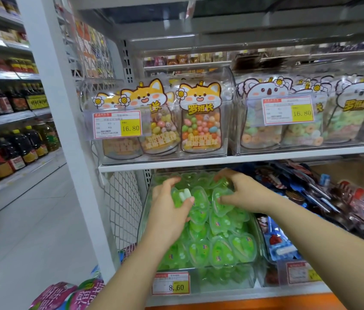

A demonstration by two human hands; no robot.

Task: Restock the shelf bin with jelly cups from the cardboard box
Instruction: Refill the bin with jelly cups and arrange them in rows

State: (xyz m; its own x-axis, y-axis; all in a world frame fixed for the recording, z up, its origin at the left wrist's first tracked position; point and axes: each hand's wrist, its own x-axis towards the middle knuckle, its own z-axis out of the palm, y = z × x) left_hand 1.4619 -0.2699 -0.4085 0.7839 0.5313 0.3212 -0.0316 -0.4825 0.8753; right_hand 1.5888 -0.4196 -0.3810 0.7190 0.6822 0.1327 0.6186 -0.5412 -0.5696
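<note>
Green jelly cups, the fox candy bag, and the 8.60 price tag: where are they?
green jelly cups (221,247), head view, on a cup lid near the bin's front.
fox candy bag (200,121), head view, on its window of coloured candies.
8.60 price tag (171,286), head view, on the tag's middle.

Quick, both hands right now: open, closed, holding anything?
Left hand: fingers curled on a green jelly cup over the shelf bin.
Right hand: fingers closed around another green jelly cup.

Tags (171,283): 8.60, 16.80, 16.80.
</note>
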